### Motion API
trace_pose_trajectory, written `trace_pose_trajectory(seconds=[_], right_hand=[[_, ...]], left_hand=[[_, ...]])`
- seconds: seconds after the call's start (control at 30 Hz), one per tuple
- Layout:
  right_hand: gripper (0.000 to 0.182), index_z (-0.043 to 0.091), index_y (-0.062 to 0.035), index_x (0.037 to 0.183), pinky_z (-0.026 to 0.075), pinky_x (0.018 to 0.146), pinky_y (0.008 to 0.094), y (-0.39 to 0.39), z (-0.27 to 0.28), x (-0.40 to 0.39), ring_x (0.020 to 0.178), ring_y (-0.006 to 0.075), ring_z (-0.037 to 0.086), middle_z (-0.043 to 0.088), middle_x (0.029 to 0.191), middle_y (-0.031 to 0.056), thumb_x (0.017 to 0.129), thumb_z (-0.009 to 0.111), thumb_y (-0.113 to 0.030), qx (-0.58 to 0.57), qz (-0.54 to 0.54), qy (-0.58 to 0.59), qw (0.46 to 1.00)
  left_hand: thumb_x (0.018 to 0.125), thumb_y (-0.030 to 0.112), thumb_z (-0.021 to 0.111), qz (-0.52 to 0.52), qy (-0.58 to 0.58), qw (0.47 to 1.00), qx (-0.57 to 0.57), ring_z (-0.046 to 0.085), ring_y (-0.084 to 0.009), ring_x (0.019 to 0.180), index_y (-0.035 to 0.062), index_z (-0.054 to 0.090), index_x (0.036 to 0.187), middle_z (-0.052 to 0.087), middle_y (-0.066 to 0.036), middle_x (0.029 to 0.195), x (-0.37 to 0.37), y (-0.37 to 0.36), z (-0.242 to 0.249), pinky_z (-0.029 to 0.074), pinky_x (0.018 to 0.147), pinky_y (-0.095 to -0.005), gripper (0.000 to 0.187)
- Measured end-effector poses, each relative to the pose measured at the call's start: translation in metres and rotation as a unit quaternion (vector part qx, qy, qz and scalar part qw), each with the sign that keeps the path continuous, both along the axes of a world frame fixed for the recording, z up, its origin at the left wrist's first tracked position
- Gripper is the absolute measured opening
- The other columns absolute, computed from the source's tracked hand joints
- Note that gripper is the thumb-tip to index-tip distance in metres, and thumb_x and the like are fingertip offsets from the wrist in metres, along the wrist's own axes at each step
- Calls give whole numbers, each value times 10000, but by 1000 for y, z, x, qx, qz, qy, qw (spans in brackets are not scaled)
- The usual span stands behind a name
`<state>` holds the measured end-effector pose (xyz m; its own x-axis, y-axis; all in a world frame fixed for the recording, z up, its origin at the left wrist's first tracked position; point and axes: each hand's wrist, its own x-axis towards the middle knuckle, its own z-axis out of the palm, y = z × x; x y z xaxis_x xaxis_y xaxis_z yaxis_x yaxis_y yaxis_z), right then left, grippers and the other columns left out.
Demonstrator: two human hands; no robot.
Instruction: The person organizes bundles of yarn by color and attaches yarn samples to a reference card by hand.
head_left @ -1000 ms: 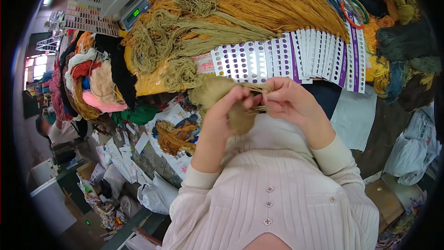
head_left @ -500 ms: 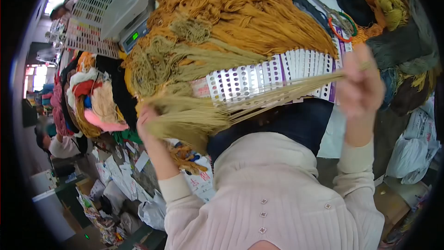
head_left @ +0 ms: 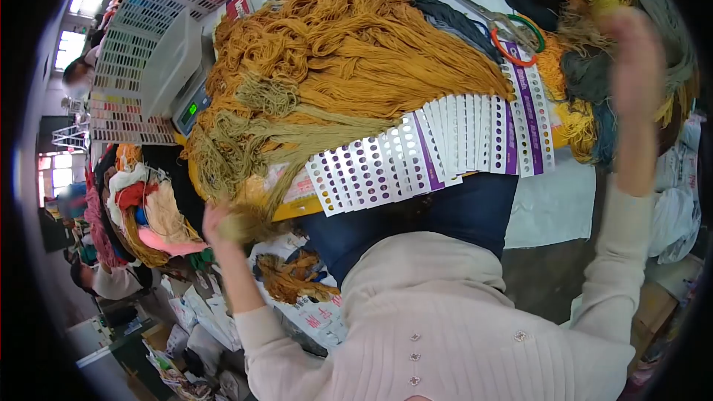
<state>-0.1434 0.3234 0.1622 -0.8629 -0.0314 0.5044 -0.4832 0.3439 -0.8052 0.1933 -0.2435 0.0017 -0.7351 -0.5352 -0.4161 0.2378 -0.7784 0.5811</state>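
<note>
My left hand [head_left: 220,227] is closed on a bundle of olive yarn [head_left: 249,224], blurred, just off the yellow-edged front left of the table. My right hand [head_left: 630,33] is raised at the far right, over dark and olive skeins; motion smears its fingers, and what it holds, if anything, cannot be made out. Between the hands lies a big heap of mustard yarn [head_left: 371,37], with olive-green yarn [head_left: 238,130] along its left and front side. White punched cards [head_left: 379,163] with purple strips are fanned out in front of the heap.
Scissors [head_left: 512,30] with red and green handles lie behind the cards. A scale [head_left: 191,108] with a clear tray and a colour chart [head_left: 134,52] stand at the left. Coloured yarn [head_left: 152,200] hangs at lower left. Other people [head_left: 111,282] are in the left background.
The olive strands stretched between my hands no longer span them. My right hand has swung up and outward to the right; my left hand has moved slightly down and left with the bundle.
</note>
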Motion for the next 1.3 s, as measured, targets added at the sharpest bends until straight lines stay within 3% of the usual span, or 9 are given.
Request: trace_pose_trajectory(seconds=[0.07,0.1,0.2,0.33,0.5,0.7,1.0,1.2,1.3], right_hand=[[109,564,-19,761,380,614,214,-58,-53,19,674,90,477,523,705,18,737,504,-107,-44,173,-206,962],[72,568,-17,708,381,568,212,-77,-82,25,617,75,467,517,675,8,699,543,-83,3,197,-237,951],[87,593,-22,668,410,560,226,-111,-142,48,605,120,528,554,654,60,622,575,-93,52,185,-257,947],[69,512,-32,611,370,550,325,-134,-180,68,594,235,477,475,609,79,592,563,-75,103,91,-100,985],[126,467,-45,641,327,611,362,-135,-172,73,686,265,438,451,674,84,560,562,-66,138,90,-50,985],[149,486,-45,682,331,616,363,-129,-173,70,695,266,438,438,699,90,557,563,-65,160,120,-40,979],[310,536,-37,790,347,618,347,-130,-157,92,712,256,456,458,761,90,534,582,-206,168,195,-67,964],[245,551,2,747,412,585,317,-132,-152,73,660,265,496,477,709,122,536,586,-118,131,202,-143,960],[212,534,1,645,396,554,337,-132,-157,69,623,270,481,457,653,114,519,580,-163,79,169,-111,976]], left_hand=[[851,141,366,-132,113,943,282,362,-21,380,-56,443,939,360,51,481,-82,90,31,289,363,-132,229],[838,115,394,-201,117,932,278,370,-12,390,-26,458,863,372,47,489,-111,113,28,293,351,-138,157],[764,98,515,-257,-69,961,71,446,-39,493,10,515,771,538,-44,682,-168,204,56,367,433,-141,88],[768,100,499,-444,-229,844,-195,520,-98,674,8,542,883,586,-62,809,-210,276,37,406,609,-198,153],[804,157,490,-459,-210,829,-242,486,-84,555,35,512,738,504,-2,624,-227,300,-16,400,520,-200,140],[803,133,481,-497,-319,767,-251,434,-60,515,44,516,727,477,10,594,-220,288,15,371,492,-180,122],[762,136,530,-413,-260,862,-139,459,-72,549,23,544,788,500,-7,629,-222,294,6,373,485,-211,116],[753,113,530,-455,-396,749,-273,468,-77,582,22,555,710,519,-18,645,-237,307,50,374,497,-210,104],[758,115,538,-334,-243,893,-180,443,-79,455,30,549,676,511,-15,594,-223,282,23,355,426,-183,118]])
